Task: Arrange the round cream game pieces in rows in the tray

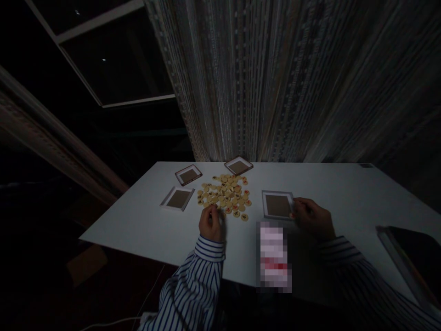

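Observation:
Many round, pale wooden pieces with red or black characters lie in a loose pile (pixel 227 192) on the white table (pixel 138 230). My left hand (pixel 211 224) is at the pile's near edge, its fingers curled together; what they hold, if anything, is hidden. My right hand (pixel 313 218) is closed beside the right edge of a light-framed tray (pixel 278 205), with a small round piece (pixel 292 215) at its fingertips. Another light-framed tray (pixel 177 198) lies left of the pile. Two brown-framed trays rest farther back, one at the left (pixel 188 175) and one behind the pile (pixel 239 165).
A pixelated pink and white item (pixel 274 255) lies at the table's front edge, between my forearms. At the far right is a dark, flat object (pixel 413 257). Behind the table hangs a string curtain (pixel 248 82), and a white cable (pixel 113 322) runs at the bottom left.

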The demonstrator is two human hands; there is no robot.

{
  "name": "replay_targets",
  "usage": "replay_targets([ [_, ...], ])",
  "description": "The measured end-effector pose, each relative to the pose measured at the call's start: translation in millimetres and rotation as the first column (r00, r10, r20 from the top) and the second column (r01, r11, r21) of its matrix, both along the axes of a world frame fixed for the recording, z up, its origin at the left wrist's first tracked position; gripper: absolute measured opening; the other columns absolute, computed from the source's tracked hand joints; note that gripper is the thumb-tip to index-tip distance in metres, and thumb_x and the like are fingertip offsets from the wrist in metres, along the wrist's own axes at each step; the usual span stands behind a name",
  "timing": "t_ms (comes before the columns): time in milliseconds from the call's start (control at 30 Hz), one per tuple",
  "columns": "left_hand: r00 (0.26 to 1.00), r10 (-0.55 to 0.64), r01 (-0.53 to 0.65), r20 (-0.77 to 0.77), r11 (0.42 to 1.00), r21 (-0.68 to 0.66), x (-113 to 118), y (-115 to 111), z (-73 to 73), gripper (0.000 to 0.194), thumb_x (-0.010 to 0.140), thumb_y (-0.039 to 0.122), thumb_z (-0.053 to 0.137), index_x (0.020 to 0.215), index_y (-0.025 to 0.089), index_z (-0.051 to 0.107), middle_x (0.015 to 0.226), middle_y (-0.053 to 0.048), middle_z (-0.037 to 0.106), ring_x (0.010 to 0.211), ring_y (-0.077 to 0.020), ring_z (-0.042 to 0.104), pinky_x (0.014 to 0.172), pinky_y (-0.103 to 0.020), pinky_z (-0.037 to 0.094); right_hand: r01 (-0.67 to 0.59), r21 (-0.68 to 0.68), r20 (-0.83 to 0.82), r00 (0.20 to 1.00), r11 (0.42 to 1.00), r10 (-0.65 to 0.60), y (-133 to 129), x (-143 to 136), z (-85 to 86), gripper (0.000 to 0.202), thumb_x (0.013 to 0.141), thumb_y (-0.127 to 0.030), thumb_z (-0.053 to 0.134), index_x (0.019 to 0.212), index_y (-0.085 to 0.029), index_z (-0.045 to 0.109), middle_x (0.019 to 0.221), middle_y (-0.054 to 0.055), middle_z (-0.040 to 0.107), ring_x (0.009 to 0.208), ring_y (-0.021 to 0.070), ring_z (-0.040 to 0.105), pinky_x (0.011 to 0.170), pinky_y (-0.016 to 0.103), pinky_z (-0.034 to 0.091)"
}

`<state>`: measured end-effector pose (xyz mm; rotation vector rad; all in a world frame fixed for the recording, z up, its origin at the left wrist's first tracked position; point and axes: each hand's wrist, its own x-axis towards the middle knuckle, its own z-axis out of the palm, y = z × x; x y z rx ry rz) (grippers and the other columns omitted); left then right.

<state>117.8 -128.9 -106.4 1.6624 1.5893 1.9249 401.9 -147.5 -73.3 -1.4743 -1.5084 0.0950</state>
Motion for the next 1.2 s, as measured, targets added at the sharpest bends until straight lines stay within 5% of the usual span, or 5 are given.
replay_targets([
  [367,0.995,-0.018,0.019,0.102,1.0,-0.01,-16,22,31.4,0.02,0.078,0.032,0.055,0.078,0.015,0.065,0.077,-0.005,0.066,0.071,-0.0152,0.061,0.063,-0.026,0.049,0.051,0.012,-0.077,0.996,0.999,-0.05,3,-23,30.5,0.03,0.079,-0.041,0.047,0.084,-0.017,0.066,0.069,0.003,0.065,0.06,0.0147,0.059,0.054,0.026,0.048],
  [600,0.995,-0.052,0.055,0.087,0.998,-0.034,-9,35,29.3,0.015,0.078,0.03,0.056,0.076,0.016,0.064,0.075,-0.003,0.065,0.071,-0.0137,0.059,0.064,-0.025,0.048,-0.132,-0.083,-0.037,0.991,0.988,0.13,17,-40,36.3,0.028,0.079,-0.039,0.049,0.085,-0.018,0.066,0.078,0.005,0.068,0.067,0.0158,0.062,0.057,0.028,0.05],
  [733,0.995,-0.095,0.094,-0.036,0.995,-0.038,-11,35,18.9,0.012,0.078,0.026,0.055,0.075,0.017,0.062,0.073,-0.003,0.064,0.069,-0.0134,0.059,0.061,-0.025,0.048,-0.319,-0.124,0.111,0.936,0.94,0.333,25,-58,24.2,0.026,0.08,-0.036,0.05,0.092,-0.019,0.065,0.083,0.006,0.069,0.072,0.0166,0.063,0.06,0.028,0.051],
  [967,0.87,-0.161,0.124,-0.466,0.986,-0.109,-13,25,-3.2,0.014,0.077,0.025,0.056,0.088,0.018,0.062,0.08,-0.005,0.067,0.078,-0.0197,0.06,0.071,-0.035,0.047,-0.372,-0.15,0.276,0.874,0.916,0.4,22,-82,0.1,0.024,0.084,-0.023,0.043,0.099,-0.019,0.062,0.08,0.006,0.068,0.069,0.0152,0.063,0.062,0.03,0.052],
  [1200,0.766,-0.21,0.117,-0.608,0.975,-0.19,-9,28,-11.4,0.02,0.074,0.024,0.058,0.093,0.018,0.061,0.084,-0.007,0.067,0.08,-0.023,0.059,0.069,-0.037,0.044,-0.36,-0.133,0.361,0.85,0.924,0.383,21,-78,-10.1,0.024,0.085,-0.023,0.042,0.095,-0.017,0.063,0.081,0.007,0.068,0.071,0.0169,0.063,0.063,0.032,0.052],
])
